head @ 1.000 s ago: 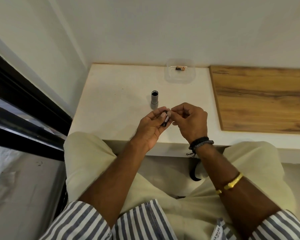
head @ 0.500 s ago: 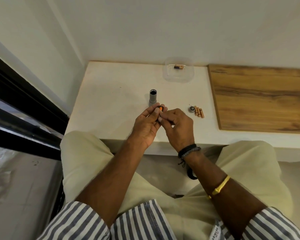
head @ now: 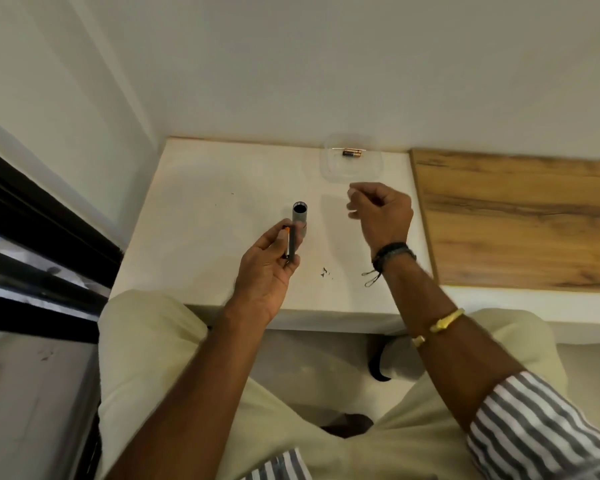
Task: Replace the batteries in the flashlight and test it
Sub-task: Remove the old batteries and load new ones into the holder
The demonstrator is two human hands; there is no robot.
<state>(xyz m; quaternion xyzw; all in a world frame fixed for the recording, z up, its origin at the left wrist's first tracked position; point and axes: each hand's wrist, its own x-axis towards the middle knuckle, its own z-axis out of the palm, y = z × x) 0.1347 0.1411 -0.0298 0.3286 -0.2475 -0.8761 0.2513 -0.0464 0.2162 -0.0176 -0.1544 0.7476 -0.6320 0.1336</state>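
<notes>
The grey flashlight body (head: pixel 299 216) stands upright on the white table (head: pixel 205 202), its open end facing up. Just in front of it, my left hand (head: pixel 267 271) grips a slim dark battery holder (head: pixel 289 244) with an orange-tipped battery in it. My right hand (head: pixel 381 211) hovers over the table to the right of the flashlight, fingers curled, with nothing visible in them. Beyond it, a clear plastic container (head: pixel 373 168) against the wall holds one dark and copper battery (head: pixel 352 153).
A wooden board (head: pixel 516 220) covers the right part of the table. A black window frame (head: pixel 32 220) runs along the left. Small dark specks (head: pixel 324 271) lie near the table's front edge. My knees sit under that edge.
My hands have parted. The right one left the holder and moved up and right toward the container, now covering the spot where loose batteries lay. The left hand keeps the holder.
</notes>
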